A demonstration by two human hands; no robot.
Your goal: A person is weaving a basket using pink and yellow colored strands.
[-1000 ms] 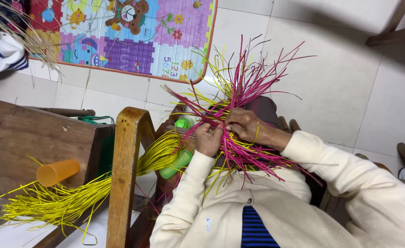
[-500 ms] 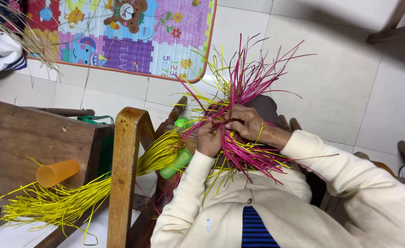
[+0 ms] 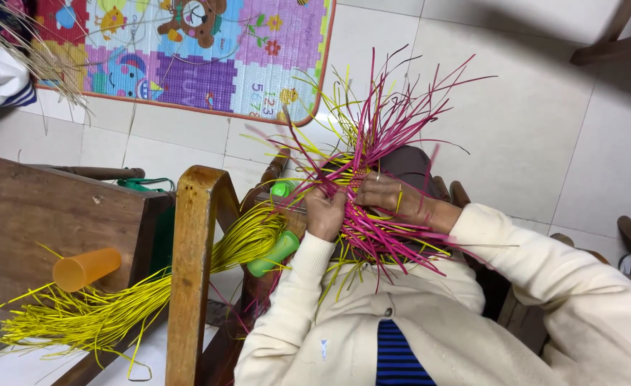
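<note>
weave (image 3: 362, 187): pink and yellow strips interlaced, held in the lap just above the knees; loose pink ends (image 3: 408, 107) fan upward, more trail toward the cream sleeves.
left hand (image 3: 324, 213): closed around the weave's left edge, pinching strips.
right hand (image 3: 394, 200): fingers curled over the crossing strips, pressing them flat.
yellow bundle (image 3: 108, 314): long strips draped from the lap over a wooden chair (image 3: 190, 271) to the floor.
green clamp (image 3: 276, 251): just beside the left wrist.
orange cup (image 3: 86, 268): on a wooden stool (image 3: 58, 221).
risks: a slack pinch could let crossings spring apart; stiff ends could kink; trailing yellow strips may snag on the chair.
</note>
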